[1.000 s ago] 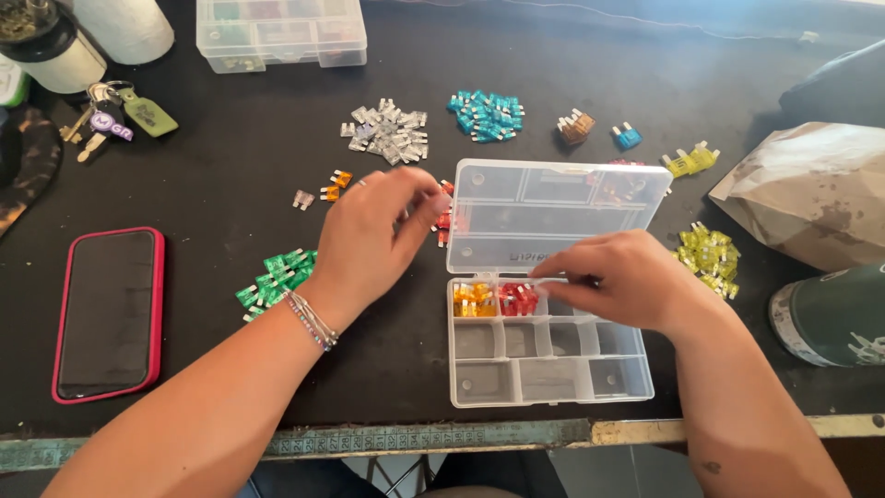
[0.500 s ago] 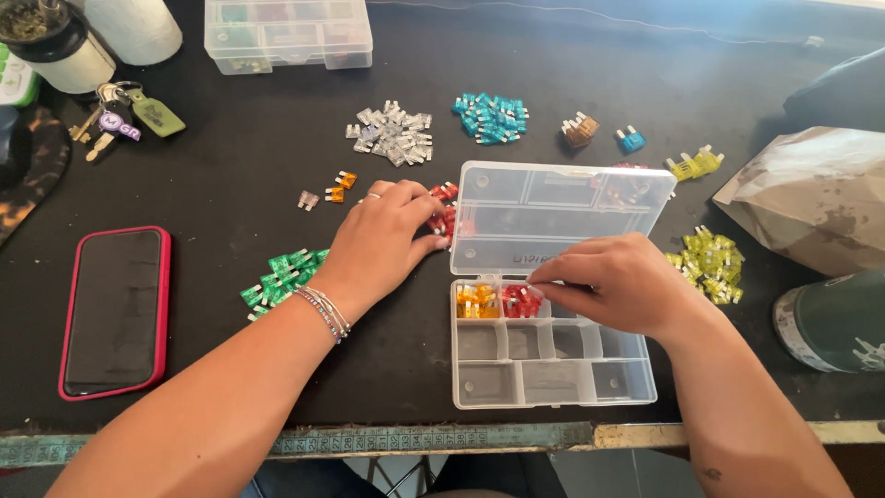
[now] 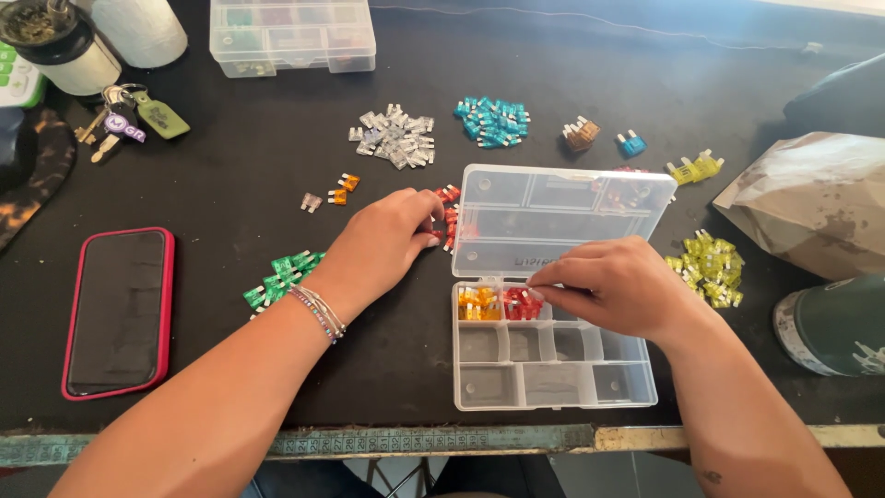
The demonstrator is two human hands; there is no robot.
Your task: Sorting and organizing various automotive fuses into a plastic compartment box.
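Left hand (image 3: 392, 235) curls over loose red fuses (image 3: 449, 214), grip unclear; right hand (image 3: 616, 286) pinches, seemingly, a fuse above the box (image 3: 553, 355).

Left hand (image 3: 387, 235) palm down, fingers curled at their tips, beaded bracelet on wrist, right hand (image 3: 613, 286) palm down, fingers pinched together, both forearms reaching forward

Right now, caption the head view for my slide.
Left hand at loose red fuses, right hand over red fuses in a clear compartment box on a black table.
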